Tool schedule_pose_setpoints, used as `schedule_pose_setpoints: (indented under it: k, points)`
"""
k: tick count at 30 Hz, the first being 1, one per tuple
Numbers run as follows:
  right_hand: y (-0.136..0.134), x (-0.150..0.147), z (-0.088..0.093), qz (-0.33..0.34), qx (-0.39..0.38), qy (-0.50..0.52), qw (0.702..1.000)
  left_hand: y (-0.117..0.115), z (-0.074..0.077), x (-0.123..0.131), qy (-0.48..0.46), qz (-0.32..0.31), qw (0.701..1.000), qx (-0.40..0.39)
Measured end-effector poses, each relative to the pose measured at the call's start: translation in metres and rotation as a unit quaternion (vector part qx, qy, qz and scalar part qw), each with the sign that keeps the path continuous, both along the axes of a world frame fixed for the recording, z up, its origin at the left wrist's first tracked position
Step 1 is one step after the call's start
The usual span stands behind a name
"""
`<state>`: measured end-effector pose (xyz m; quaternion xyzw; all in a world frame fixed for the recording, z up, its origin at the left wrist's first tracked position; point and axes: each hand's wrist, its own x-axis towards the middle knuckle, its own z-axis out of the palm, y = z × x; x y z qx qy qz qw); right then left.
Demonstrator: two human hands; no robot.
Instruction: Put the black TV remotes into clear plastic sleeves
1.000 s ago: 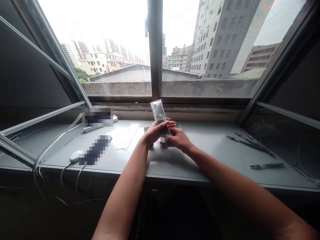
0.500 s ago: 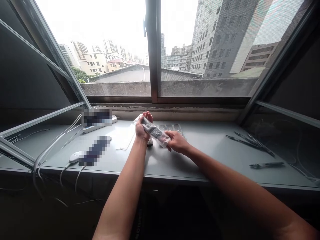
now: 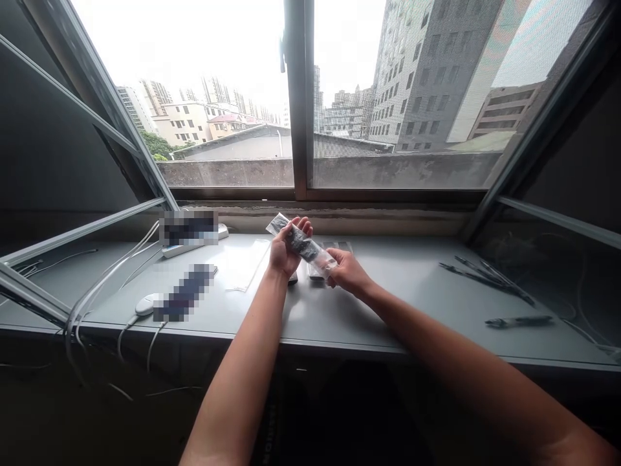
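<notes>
A clear plastic bag is held above the desk, in front of the window, tilted so that its far-left end sits higher than its near-right end. Inside it lies a dark, elongated item, its shape blurred by crinkled film (I cannot tell what it is). The left hand is turned palm up and half curled, its thumb against the bag and its fingers reaching behind it. The right hand is closed on the lower end, pinching the film between thumb and fingers.

The step in hand looks to be handling the bagged item with both hands; the next move seems to call for supporting the item while the pinched end stays controlled.

Beyond the bag, partly hidden, are flat packets, their contents unclear. Left of the hands lies a flat, pale plastic sleeve; whether it holds anything cannot be told. Farther out are a white power strip and, rightward, pens.
</notes>
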<state>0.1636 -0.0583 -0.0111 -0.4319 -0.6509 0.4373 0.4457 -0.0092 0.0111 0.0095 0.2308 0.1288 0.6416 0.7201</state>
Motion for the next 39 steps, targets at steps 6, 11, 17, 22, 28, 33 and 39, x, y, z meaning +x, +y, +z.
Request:
schedule_pose_setpoints:
  k: [6, 11, 17, 22, 28, 33, 39]
  points:
    - [-0.002, -0.004, 0.002, 0.082, -0.023, 0.068, 0.994, -0.005, 0.001, 0.005, 0.019, -0.034, 0.999, 0.01]
    - [-0.001, -0.001, 0.001, 0.051, -0.026, 0.088, 0.994, -0.01, 0.001, 0.007, 0.063, -0.06, 0.996, 0.003]
    - [0.001, 0.001, 0.002, 0.019, 0.008, 0.085, 0.996, -0.007, -0.004, 0.005, 0.107, -0.091, 0.99, 0.023]
    - [0.001, 0.001, 0.0, 0.005, 0.019, 0.057, 0.998, 0.006, -0.009, 0.003, 0.06, -0.024, 0.998, -0.018]
    - [0.003, 0.002, -0.004, -0.038, 0.035, 0.029, 0.998, 0.013, -0.011, 0.0, 0.032, 0.03, 0.998, -0.05]
    - [0.002, 0.004, 0.0, -0.071, 0.055, 0.019, 0.996, 0.011, -0.013, 0.003, 0.069, -0.02, 0.997, -0.018]
    - [0.0, 0.005, 0.002, -0.068, 0.043, 0.013, 0.997, 0.009, -0.011, 0.002, 0.048, -0.013, 0.999, -0.005]
